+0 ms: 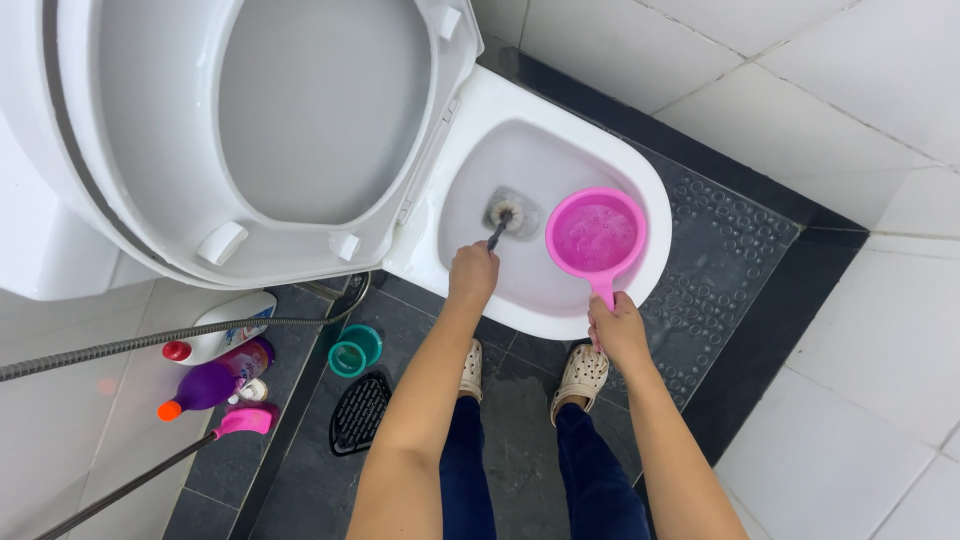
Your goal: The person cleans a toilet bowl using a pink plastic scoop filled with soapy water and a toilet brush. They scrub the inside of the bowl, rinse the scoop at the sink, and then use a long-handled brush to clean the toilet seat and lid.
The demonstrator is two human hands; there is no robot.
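My left hand grips the dark handle of a toilet brush, whose bristle head is down in the water at the bottom of the white toilet bowl. My right hand holds the handle of a pink plastic dipper, which is full of water and hangs level over the right side of the bowl. The seat and lid stand raised at the left. Both my feet in pale clogs stand on the dark floor just in front of the bowl.
Left of the toilet are a purple bottle with an orange cap, a white bottle with a red cap, a teal cup, a black floor drain cover, a metal spray hose and a pink-headed tool. White tiled walls surround the dark floor.
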